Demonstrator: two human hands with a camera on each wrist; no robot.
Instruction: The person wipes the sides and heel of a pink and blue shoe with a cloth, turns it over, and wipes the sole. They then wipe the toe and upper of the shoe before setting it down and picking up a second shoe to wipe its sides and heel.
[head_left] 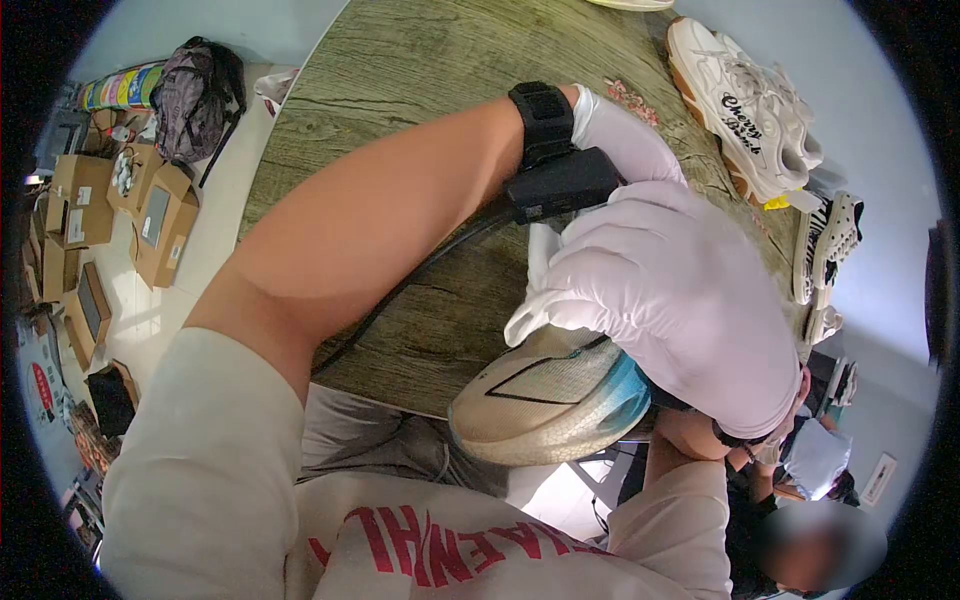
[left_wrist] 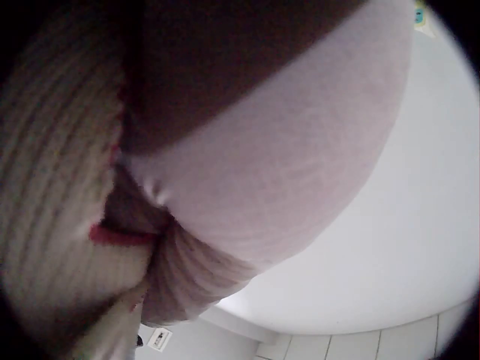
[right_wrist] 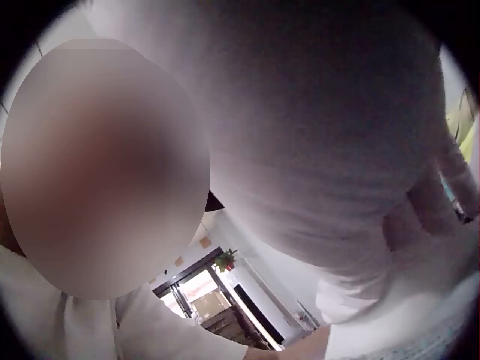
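A white shoe with a black line and a blue patch (head_left: pixel 550 400) is tilted at the table's near edge in the head view. My gloved right hand (head_left: pixel 690 290) lies over its far side with bent fingers and grips it. Beyond that hand, my gloved left hand (head_left: pixel 630 130) is bent inward and mostly covered by it; its fingertips are hidden. White glove fabric of the left hand (left_wrist: pixel 277 150) fills much of the left wrist view, beside ribbed cream fabric with red edging (left_wrist: pixel 52 165). In the right wrist view, the right hand (right_wrist: pixel 330 150) looms large above a pale speckled surface (right_wrist: pixel 427 341).
White lettered sneakers (head_left: pixel 740 110) stand at the wood-look table's (head_left: pixel 400 90) far right, with striped shoes (head_left: pixel 825 245) nearby. Open cardboard boxes (head_left: pixel 165 225) and a backpack (head_left: pixel 195 100) are on the floor at left. A person (head_left: pixel 820 460) is at lower right.
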